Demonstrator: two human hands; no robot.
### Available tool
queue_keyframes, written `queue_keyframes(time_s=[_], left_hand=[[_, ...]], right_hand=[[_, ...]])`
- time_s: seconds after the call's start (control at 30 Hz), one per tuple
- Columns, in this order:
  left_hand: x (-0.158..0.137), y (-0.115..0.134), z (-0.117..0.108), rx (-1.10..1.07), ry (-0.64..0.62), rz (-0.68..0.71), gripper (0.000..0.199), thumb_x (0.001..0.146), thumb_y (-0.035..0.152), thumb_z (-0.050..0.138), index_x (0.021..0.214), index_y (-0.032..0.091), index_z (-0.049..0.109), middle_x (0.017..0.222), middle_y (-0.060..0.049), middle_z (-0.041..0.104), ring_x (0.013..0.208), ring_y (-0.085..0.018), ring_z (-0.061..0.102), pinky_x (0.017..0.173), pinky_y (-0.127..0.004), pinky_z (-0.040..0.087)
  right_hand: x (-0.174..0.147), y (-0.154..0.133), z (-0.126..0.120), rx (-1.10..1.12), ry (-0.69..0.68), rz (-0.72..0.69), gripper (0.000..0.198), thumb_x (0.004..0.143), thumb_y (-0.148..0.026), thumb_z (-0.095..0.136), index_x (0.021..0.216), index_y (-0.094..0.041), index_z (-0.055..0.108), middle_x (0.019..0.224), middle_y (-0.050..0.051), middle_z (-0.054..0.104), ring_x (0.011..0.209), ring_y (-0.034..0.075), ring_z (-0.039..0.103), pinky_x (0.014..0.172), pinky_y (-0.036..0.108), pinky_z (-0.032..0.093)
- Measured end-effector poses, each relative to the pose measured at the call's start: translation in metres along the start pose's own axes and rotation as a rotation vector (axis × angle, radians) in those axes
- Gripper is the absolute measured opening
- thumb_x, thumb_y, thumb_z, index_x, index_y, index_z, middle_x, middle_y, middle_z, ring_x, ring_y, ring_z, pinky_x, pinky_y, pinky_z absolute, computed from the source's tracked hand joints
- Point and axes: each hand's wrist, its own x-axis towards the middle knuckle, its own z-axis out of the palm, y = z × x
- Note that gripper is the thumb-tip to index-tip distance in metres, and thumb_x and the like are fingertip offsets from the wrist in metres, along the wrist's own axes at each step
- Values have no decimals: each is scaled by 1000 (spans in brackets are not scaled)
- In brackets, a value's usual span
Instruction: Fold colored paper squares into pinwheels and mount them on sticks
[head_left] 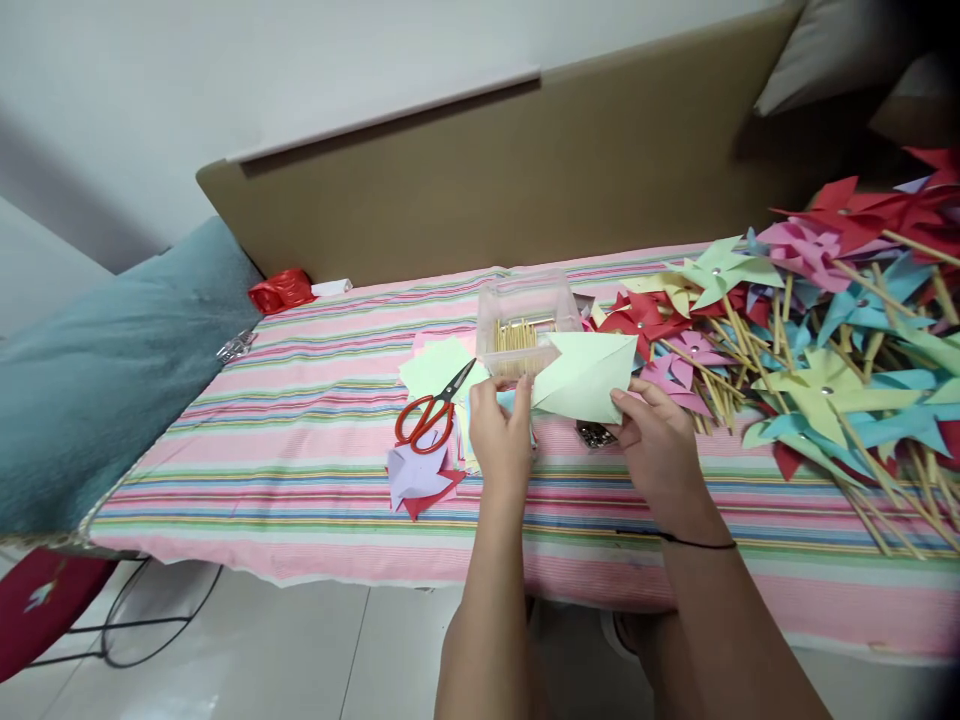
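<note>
1. The left hand (504, 432) pinches the left end of the pale green paper (586, 376); the right hand (658, 432) pinches its lower right corner, the sheet spanning between them above the striped cloth (255, 430).
2. Cloth stretches from both hands to its front edge; scissors (447, 396) lie beside the left, pinwheels (827, 390) crowd the right.
3. The paper's long axis runs left to right, just before the clear box (525, 295).

A brown backboard (480, 190) fronts the pale wall (337, 60) (glossy tiled floor (300, 640) below).

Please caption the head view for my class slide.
Left hand and right hand hold pale green paper between red-handled scissors and piled pinwheels.
</note>
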Motion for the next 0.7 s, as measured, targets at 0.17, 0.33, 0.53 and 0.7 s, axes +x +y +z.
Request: queue_keyframes(time_s=[0.17,0.33,0.53,0.7], left_hand=[[-3,7,21,-668,-343,-248,36,80,52,57,79,16,64,75,-2,65,73,-17,59,68,-27,44],[-5,6,32,-780,-395,-300,31,62,36,78,81,17,62,71,0,67,62,-12,59,64,-25,45],[-11,11,45,-826,-465,-301,49,56,27,82,98,19,57,79,-1,71,63,-12,62,65,-26,46],[-9,10,52,-845,-418,-335,46,59,28,82,96,17,56,77,-3,71,71,-13,64,74,-27,47]], right_hand=[[0,-14,-15,-24,-79,98,27,65,-34,74,85,-21,60,63,-3,65,53,14,59,46,23,45],[2,-21,-24,-82,-148,85,36,64,-35,78,92,-20,60,69,-1,71,60,17,66,58,29,54],[9,-21,-39,-181,-94,44,50,56,-30,84,99,-18,63,79,2,74,66,19,69,60,31,57],[12,-22,-51,-226,-95,88,54,54,-31,85,102,-17,63,78,4,75,66,21,70,61,33,58]])
